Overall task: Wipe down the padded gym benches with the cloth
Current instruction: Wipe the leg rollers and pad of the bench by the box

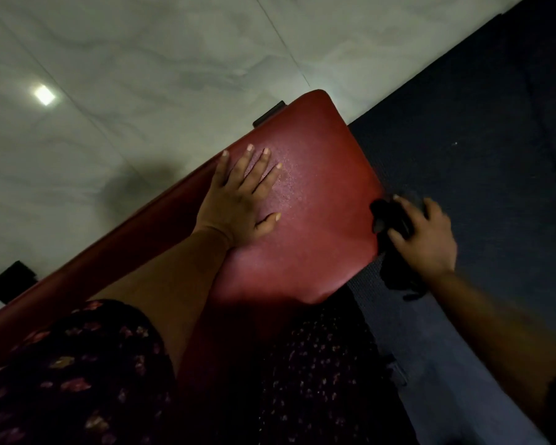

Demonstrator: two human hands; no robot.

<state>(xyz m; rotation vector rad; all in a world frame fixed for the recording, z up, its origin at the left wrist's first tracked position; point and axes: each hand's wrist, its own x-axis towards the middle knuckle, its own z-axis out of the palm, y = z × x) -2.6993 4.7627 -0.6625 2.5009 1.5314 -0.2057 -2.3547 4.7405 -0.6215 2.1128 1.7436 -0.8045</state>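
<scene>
At right edge of red bench (pixel 321 258), dark cloth (pixel 386 216) bunched in curled fingers of right hand (pixel 427 240), tail hanging down above dark mat (pixel 482 139). Left hand (pixel 239 197) flat on bench top, fingers spread. Risk, probably: cloth slipping off the edge, or loose tail dragging on mat and bringing dirt back.

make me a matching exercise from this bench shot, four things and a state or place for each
Column one
1. left hand
2. right hand
3. cloth
4. floor mat

Column two
a. dark blue, textured
b. flat, fingers spread on the red bench pad
c. black, bunched at the pad's edge
d. grips the cloth

Pairs: 1-b, 2-d, 3-c, 4-a
</scene>
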